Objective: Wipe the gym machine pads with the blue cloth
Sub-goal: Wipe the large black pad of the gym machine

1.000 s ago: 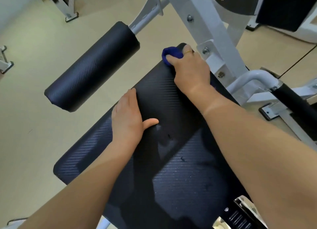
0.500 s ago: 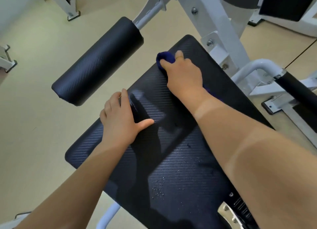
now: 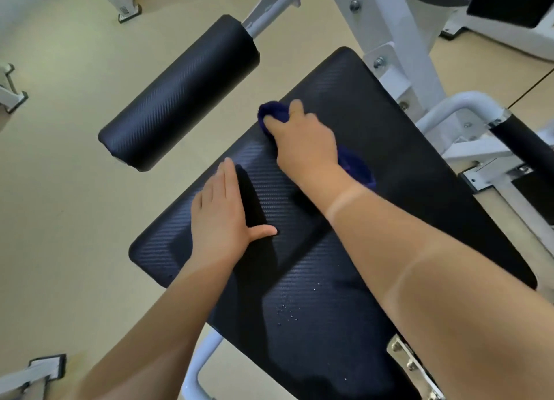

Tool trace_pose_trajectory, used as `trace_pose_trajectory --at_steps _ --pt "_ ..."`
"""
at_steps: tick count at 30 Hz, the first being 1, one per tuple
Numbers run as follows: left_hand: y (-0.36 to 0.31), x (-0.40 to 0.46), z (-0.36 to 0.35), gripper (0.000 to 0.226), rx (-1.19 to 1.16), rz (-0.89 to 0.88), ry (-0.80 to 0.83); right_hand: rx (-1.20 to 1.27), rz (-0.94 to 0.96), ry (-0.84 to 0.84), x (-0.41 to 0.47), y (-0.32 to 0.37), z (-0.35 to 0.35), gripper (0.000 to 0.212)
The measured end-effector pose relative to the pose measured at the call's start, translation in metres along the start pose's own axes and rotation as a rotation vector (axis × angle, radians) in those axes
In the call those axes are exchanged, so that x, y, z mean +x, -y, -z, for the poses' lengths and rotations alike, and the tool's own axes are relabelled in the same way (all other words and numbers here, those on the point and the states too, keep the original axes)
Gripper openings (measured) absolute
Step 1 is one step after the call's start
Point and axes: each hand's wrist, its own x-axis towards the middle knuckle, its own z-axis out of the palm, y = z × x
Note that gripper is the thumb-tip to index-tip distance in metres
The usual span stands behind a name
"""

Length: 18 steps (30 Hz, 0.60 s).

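A large flat black pad (image 3: 389, 148) with a woven texture fills the middle of the view. My right hand (image 3: 305, 145) presses the blue cloth (image 3: 271, 113) onto the pad's upper left part; more cloth shows behind my wrist. My left hand (image 3: 220, 217) lies flat on the pad's left edge, fingers together, thumb out, holding nothing. Small water droplets (image 3: 284, 312) dot the pad near its lower middle. A black cylindrical roller pad (image 3: 180, 94) hangs to the upper left, apart from both hands.
The white steel frame (image 3: 386, 19) of the machine rises behind the pad. A black-gripped handle (image 3: 527, 142) sticks out at right. Beige floor surrounds the machine, with other white machine feet (image 3: 126, 7) at the far left and lower left.
My right hand has drawn the blue cloth from the pad's far top corner down and left toward my left hand. My left hand has stayed on the pad's left edge.
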Motion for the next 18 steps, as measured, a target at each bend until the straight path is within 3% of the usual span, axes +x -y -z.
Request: trace_pose_trajectory --at_steps 3,6,8,10,12,14,18 --pt "0.000 -0.001 -0.005 0.131 0.012 0.017 -0.039 -0.005 0.257 0.083 -0.032 0.033 -0.014 0.049" --pt "0.001 -0.002 -0.008 0.130 0.027 0.064 -0.007 -0.113 0.360 0.095 -0.022 0.010 -0.009 0.053" --pt "0.004 0.000 -0.010 0.131 0.069 0.047 0.007 -0.184 0.245 0.044 -0.006 -0.018 0.000 0.052" --pt "0.005 0.002 -0.009 0.133 0.108 0.026 0.000 -0.119 0.004 0.002 0.003 -0.037 0.003 0.050" --pt "0.004 0.003 -0.008 0.134 0.124 0.018 -0.016 -0.039 -0.102 0.000 0.004 -0.033 0.002 0.049" --pt "0.002 0.001 -0.007 0.133 0.112 0.021 -0.010 -0.010 -0.026 0.019 -0.007 -0.013 -0.001 0.051" --pt "0.001 -0.002 -0.008 0.130 0.041 0.052 -0.004 -0.032 0.314 0.163 -0.047 0.017 -0.014 0.052"
